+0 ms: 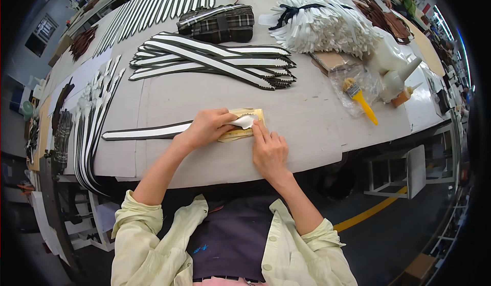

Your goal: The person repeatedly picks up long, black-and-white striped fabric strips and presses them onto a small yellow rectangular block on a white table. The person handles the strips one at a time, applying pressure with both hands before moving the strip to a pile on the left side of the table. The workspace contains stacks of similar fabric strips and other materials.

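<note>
A black-edged strip with a white band (148,132) lies across the near part of the table. My left hand (207,127) is closed over its right end, thumb and fingers pinching it. A small white flap (245,122) sticks out past those fingers, above a yellowish pad (260,116). My right hand (270,152) has its fingers bent, with the fingertips drawn together at the flap's right edge. The exact hold of the right fingertips is partly hidden.
Beyond my hands lies a stack of similar strips (215,61), with a plaid bundle (217,24) behind it. To the right are a tied heap of white strips (322,25), a yellow-handled brush (364,106) and a white squeeze bottle (396,81). More strips (92,132) hang over the left edge.
</note>
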Available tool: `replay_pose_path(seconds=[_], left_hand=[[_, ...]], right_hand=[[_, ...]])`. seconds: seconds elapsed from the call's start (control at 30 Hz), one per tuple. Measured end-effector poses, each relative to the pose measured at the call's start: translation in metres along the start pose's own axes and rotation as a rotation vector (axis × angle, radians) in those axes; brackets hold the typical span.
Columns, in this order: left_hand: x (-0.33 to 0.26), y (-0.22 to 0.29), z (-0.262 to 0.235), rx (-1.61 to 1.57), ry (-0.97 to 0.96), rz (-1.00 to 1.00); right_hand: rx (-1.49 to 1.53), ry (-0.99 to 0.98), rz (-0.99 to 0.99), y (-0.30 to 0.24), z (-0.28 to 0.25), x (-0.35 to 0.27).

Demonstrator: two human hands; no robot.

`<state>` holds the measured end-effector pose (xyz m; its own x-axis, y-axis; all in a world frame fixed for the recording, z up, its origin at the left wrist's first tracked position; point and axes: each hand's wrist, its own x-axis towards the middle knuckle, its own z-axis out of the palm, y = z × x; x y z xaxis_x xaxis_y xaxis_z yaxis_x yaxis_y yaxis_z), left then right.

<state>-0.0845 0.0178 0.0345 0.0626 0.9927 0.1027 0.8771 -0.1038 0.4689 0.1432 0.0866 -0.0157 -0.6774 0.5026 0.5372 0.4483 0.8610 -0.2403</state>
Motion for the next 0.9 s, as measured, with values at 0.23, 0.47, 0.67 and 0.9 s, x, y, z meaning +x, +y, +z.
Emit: replay_pose_path(seconds=[0.23, 0.47, 0.67, 0.9], left_hand=[[-0.032, 0.012, 0.025, 0.367, 0.386, 0.156], [-0.043, 0.021, 0.035, 0.337, 0.383, 0.078], [-0.004, 0.031, 0.046, 0.100, 0.485, -0.136], [0.024, 0.018, 0.062, -0.157, 0.526, 0.007]], right_hand=[[0.003, 0.003, -0.017, 0.001, -0.001, 0.000], [0.116, -0.005, 0.029, 0.003, 0.000, 0.004], [0.263, -0.015, 0.043, 0.012, -0.002, 0.020], [0.356, 0.100, 0.062, 0.009, -0.005, 0.023]])
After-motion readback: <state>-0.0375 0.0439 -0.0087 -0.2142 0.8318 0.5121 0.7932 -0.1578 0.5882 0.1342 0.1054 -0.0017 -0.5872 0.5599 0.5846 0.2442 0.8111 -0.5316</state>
